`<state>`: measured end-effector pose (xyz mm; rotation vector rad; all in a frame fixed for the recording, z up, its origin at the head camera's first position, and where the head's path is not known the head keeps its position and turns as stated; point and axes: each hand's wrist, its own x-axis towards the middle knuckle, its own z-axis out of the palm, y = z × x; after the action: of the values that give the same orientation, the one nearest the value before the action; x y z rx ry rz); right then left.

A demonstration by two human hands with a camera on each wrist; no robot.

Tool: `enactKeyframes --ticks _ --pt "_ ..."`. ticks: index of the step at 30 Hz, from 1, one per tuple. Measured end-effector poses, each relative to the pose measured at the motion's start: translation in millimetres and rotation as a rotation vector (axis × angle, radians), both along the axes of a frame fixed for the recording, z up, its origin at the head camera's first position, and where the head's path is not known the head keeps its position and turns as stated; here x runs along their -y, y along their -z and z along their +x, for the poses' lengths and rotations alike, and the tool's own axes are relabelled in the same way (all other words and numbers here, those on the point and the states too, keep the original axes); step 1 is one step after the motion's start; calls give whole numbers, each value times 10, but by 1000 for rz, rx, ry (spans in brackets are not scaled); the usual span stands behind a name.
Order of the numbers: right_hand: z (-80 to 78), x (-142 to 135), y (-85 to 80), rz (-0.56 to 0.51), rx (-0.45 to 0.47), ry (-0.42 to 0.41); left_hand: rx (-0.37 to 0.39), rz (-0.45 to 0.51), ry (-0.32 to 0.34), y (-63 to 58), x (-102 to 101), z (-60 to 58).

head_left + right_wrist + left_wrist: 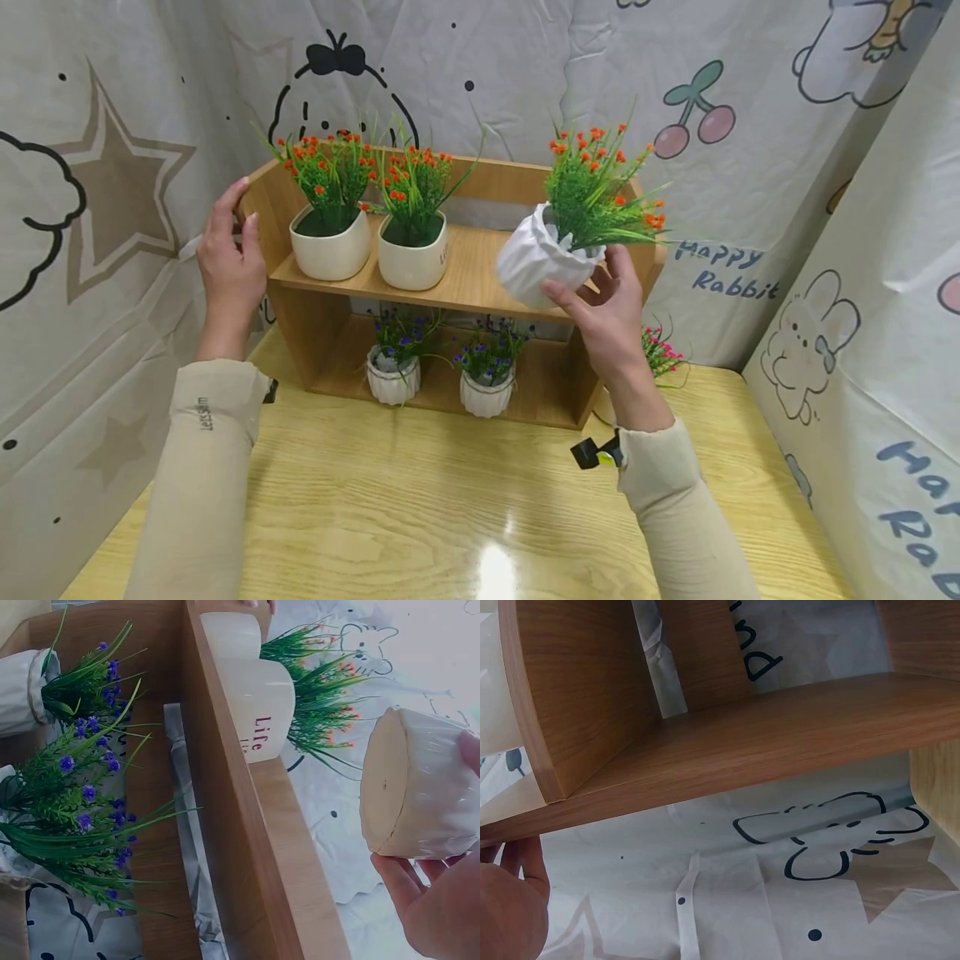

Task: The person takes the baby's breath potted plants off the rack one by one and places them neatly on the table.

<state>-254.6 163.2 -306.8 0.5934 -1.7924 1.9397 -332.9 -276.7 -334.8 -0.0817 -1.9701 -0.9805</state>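
My right hand [611,312] grips a white crinkled flower pot [543,258] with orange flowers [600,183], tilted above the right part of the wooden shelf [480,258]. Its flat underside faces the camera in the right wrist view, and the pot [424,787] is apart from the board there. My left hand [232,258] rests on the shelf's left side panel, thumb toward the front; part of its fingers is hidden behind the panel. Two smooth white pots, the left one [330,250] and the right one [412,262], stand upright on the upper board with orange flowers.
On the lower board stand two ribbed white pots, one [393,379] left of the other [486,393], with purple flowers. Pink flowers [660,350] in a pot show beyond the shelf's right end, partly behind my right arm. A printed curtain [510,83] hangs behind the wooden table [375,500].
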Motion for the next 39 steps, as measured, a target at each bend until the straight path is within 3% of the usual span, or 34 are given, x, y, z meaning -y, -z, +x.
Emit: enactKeyframes --ticks 8,13,21,25,32,39 --pt "204 -180 -24 -19 -59 13 -19 14 17 3 22 4" --pt "373 -339 -14 -86 -87 30 -6 7 4 -15 16 9" --pt "610 -659 129 -168 -181 92 -3 -1 -2 -23 -3 10" --pt "666 -859 251 -239 -228 108 -22 7 7 -33 -12 2" --pt "750 -1183 400 -391 -201 173 5 -1 9 -43 -22 2" --pt "738 -1459 561 -482 -211 291 -15 0 22 -68 -10 -13"
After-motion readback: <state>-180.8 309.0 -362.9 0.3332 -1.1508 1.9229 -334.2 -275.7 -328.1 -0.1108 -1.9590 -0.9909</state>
